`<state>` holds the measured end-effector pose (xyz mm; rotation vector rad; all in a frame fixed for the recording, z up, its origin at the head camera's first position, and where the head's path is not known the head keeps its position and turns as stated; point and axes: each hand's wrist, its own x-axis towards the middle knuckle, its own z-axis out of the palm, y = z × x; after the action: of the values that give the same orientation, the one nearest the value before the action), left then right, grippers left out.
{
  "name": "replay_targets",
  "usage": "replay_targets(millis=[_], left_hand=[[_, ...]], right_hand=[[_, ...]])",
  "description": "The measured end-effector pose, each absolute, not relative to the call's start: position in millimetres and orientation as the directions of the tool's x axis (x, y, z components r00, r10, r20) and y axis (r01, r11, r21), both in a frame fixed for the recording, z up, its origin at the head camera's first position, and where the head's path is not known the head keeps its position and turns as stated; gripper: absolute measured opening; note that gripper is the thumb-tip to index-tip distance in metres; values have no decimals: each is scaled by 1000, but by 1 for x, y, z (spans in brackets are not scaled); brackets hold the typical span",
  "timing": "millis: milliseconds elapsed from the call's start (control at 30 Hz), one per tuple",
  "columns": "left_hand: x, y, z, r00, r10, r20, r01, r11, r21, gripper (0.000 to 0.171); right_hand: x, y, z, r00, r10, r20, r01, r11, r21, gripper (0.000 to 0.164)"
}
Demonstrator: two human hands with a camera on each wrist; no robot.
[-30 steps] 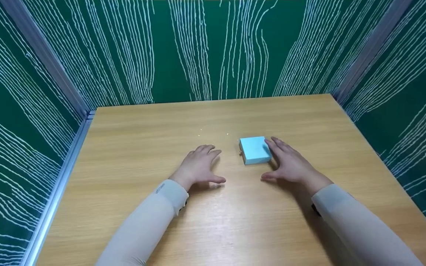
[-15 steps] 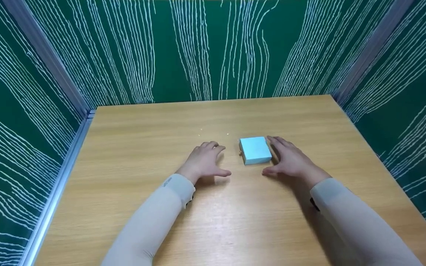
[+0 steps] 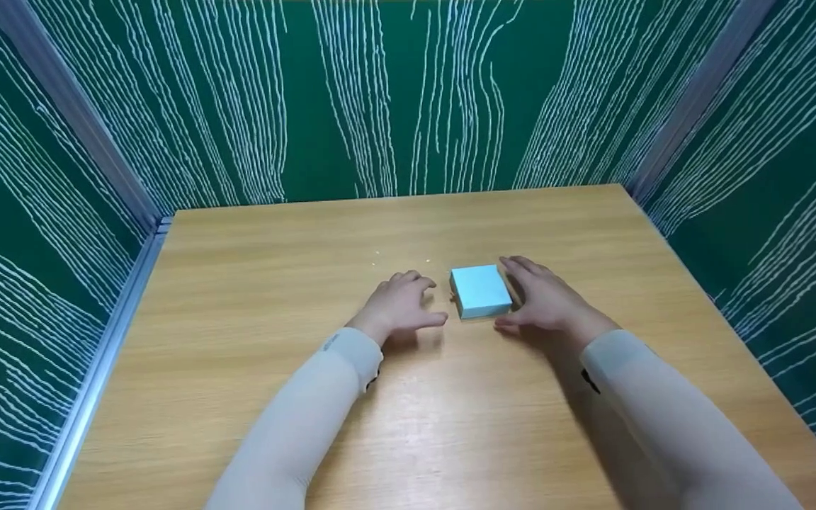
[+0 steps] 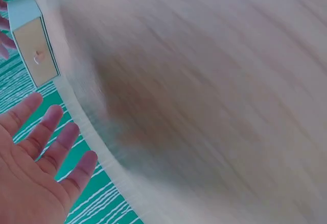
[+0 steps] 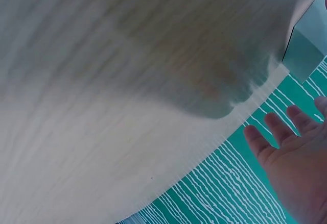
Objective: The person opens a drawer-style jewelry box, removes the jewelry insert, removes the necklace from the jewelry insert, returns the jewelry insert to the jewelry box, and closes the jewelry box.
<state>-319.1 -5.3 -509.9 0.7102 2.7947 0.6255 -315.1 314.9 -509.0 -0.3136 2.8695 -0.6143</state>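
Note:
A small light-blue box [image 3: 481,291] sits on the wooden table. In the left wrist view its side shows a pale wooden drawer front [image 4: 36,52] with a small round knob [image 4: 38,57]. My left hand [image 3: 401,304] hovers to the left of the box, on the drawer side, fingers spread and thumb apart. My right hand [image 3: 546,294] is close beside the box's right side, fingers loosely bent and thumb near its front corner. Neither hand grips anything. The right wrist view shows the box's plain blue side [image 5: 304,55] beyond my extended fingers.
Several tiny light specks lie on the table [image 3: 273,283] behind the left hand. Green panels [image 3: 337,99] with wavy white lines stand at the back and both sides. A metal rail [image 3: 96,368] runs along the left edge.
My left hand has moved right and slightly forward, nearer the box. The right hand has shifted only slightly, its fingers now off the box's corner. The box stays in place as the view shifts slightly.

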Motion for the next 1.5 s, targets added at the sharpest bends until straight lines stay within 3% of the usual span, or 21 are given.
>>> replay_targets(millis=[667, 867, 1267, 1500], left_hand=[[-333, 13, -518, -890, 451, -59, 336, 740, 583, 54], [-337, 17, -519, -890, 454, -47, 327, 705, 629, 43], [-345, 25, -517, -891, 444, -92, 268, 680, 683, 39], [-348, 29, -515, -893, 433, -120, 254, 708, 659, 33]], right_hand=[[-335, 314, -510, -926, -318, -204, -149, 803, -577, 139], [-340, 318, -509, -924, -319, -210, -128, 777, -616, 135], [-342, 320, -507, -904, -296, -308, -31, 765, -643, 133], [-347, 318, -504, -890, -311, -333, -30, 769, -638, 126]])
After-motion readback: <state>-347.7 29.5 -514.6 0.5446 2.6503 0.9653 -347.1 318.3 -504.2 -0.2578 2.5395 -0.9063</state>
